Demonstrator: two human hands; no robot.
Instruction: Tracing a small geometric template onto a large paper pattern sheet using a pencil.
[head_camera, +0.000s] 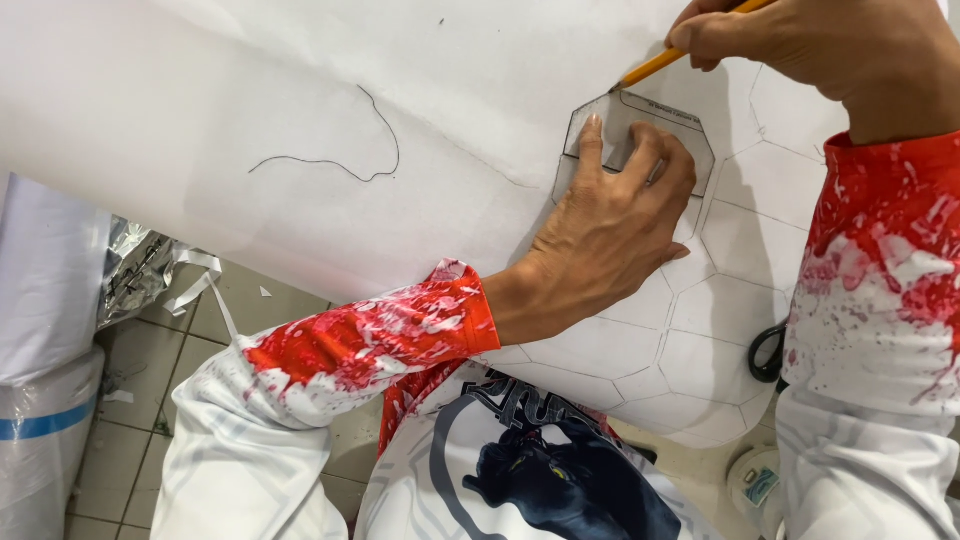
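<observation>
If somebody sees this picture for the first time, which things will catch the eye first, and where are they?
At upper right, the left hand presses a clear hexagon template flat on the white sheet, while the right hand traces its edge with a yellow pencil. Below it, drawn hexagon outlines spread over the sheet. The red-and-white spattered sleeves frame the bottom.

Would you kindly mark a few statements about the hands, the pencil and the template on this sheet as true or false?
1. The left hand presses a clear hexagonal template flat on the white sheet. True.
2. The right hand holds a blue marker. False: it holds a yellow pencil.
3. The pencil tip is at the template's upper left edge. True.
4. The sheet bears no drawn shapes. False: hexagon outlines already cover its right part.
5. Black scissor handles show beside the right sleeve. True.
</observation>
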